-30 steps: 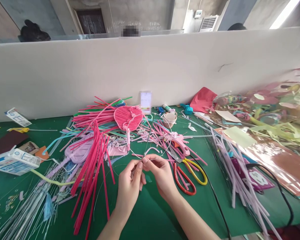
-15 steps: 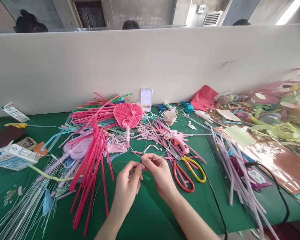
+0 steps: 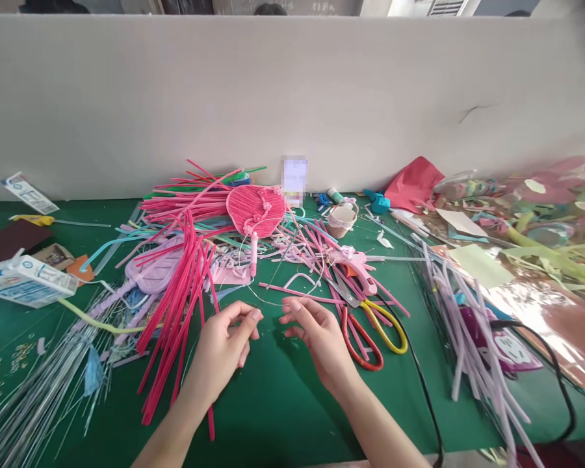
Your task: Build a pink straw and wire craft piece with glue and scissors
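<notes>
My left hand [image 3: 229, 337] is over the green table with thumb and forefinger pressed together; anything thin between them is too small to make out. To its right, my right hand [image 3: 319, 338] pinches a large thin wire hoop [image 3: 269, 302] at its lower edge. The hoop rises away from my fingers in front of the craft pieces. Beyond both hands lies a pink fan-shaped piece [image 3: 256, 213] covered with pipe cleaners, its short handle pointing toward me. Scissors [image 3: 365, 318] with one red and one yellow handle lie beside my right hand.
Left lie red pipe cleaners [image 3: 180, 312], a lilac fan-shaped piece [image 3: 153, 266] and silvery wires [image 3: 43, 383]. A pink glue gun [image 3: 358, 266], paper cup [image 3: 342, 221] and phone [image 3: 295, 179] are beyond. Lilac pipe cleaners [image 3: 461, 331] and a black cable [image 3: 419, 377] lie right.
My hands have moved apart, the left one leftward; before, their fingertips met at the wire. The camera view has tilted down.
</notes>
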`<state>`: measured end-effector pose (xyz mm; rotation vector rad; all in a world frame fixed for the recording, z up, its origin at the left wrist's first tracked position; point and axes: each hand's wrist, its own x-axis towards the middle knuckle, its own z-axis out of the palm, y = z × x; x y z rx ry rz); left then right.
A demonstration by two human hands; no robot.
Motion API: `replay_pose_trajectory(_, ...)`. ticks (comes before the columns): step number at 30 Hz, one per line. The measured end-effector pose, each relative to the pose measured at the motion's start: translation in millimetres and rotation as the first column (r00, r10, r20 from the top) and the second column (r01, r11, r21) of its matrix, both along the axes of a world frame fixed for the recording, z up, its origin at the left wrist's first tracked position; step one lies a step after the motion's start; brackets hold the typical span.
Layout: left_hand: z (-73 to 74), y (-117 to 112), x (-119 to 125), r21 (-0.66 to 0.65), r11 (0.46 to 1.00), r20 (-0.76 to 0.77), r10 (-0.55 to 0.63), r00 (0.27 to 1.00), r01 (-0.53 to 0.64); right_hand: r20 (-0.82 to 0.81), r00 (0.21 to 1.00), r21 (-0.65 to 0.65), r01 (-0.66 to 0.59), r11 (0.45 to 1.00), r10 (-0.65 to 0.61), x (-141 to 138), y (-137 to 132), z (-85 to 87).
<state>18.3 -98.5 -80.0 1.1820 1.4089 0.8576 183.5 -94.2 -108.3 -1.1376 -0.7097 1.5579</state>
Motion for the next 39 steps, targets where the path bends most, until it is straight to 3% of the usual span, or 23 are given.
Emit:
replay_pose_trajectory(6, -2.6, -1, -6, -0.032, 0.999, -0.032, -0.025, 0.999, 0.024, 0.029, 0.999, -0.076, 0.036, 0.996, -0.034, 8, -6, 3.2)
replay_pose_trajectory(8, -3.5, -1, -5, -0.051, 0.998, -0.006, -0.024, 1.000, 0.024, 0.150, 0.987, -0.082, 0.063, 0.995, -0.051, 22, -10, 7.2)
replay_pose_trajectory(10, -3.9, -1, -4, -0.068, 0.998, 0.014, -0.006, 1.000, 0.007, 0.383, 0.918, -0.034, 0.129, 0.991, -0.106, 45, -10, 12.9)
replay_pose_trajectory(11, -4.0, -1, -4, -0.078, 0.997, 0.022, 0.007, 1.000, -0.005, 0.529, 0.834, 0.007, 0.178, 0.984, -0.155, 60, -8, 15.9)
replay_pose_trajectory(12, -4.0, 0, -3, -0.089, 0.996, 0.027, 0.022, 0.999, -0.019, 0.683, 0.696, 0.067, 0.238, 0.969, -0.219, 74, -4, 18.7)
replay_pose_trajectory(13, -4.0, 2, -3, -0.100, 0.995, 0.033, 0.034, 0.999, -0.030, 0.822, 0.511, 0.123, 0.271, 0.955, -0.251, 89, 2, 20.8)
replay_pose_trajectory(15, -3.8, 5, -2, -0.108, 0.993, 0.041, 0.057, 0.998, -0.052, 0.965, 0.170, 0.162, 0.218, 0.962, -0.201, 113, 19, 22.2)
replay_pose_trajectory(18, -2.5, 11, -1, -0.079, 0.995, 0.044, 0.071, 0.997, -0.067, 0.988, -0.148, 0.053, 0.116, 0.992, -0.035, 128, 48, 16.2)
replay_pose_trajectory(20, -0.9, 15, 0, -0.057, 0.996, 0.041, 0.076, 0.996, -0.073, 0.968, -0.237, -0.061, 0.091, 0.994, 0.081, 126, 63, 9.9)
replay_pose_trajectory(23, 1.3, 20, 3, -0.036, 0.996, 0.040, 0.083, 0.996, -0.082, 0.964, -0.205, -0.157, 0.075, 0.985, 0.170, 117, 76, 3.8)
replay_pose_trajectory(28, -0.9, 29, 7, -0.029, 0.993, 0.076, 0.121, 0.990, -0.119, 0.978, -0.146, -0.129, 0.141, 0.982, 0.149, 116, 78, 7.2)
replay_pose_trajectory(33, -8.3, 36, 11, 0.029, 0.986, 0.115, 0.158, 0.981, -0.162, 0.998, -0.036, 0.067, 0.289, 0.955, -0.059, 125, 71, 10.4)
replay_pose_trajectory(39, -12.4, 35, 15, 0.047, 0.984, 0.135, 0.166, 0.977, -0.174, 0.956, 0.032, 0.275, 0.258, 0.926, -0.292, 105, 51, 20.1)
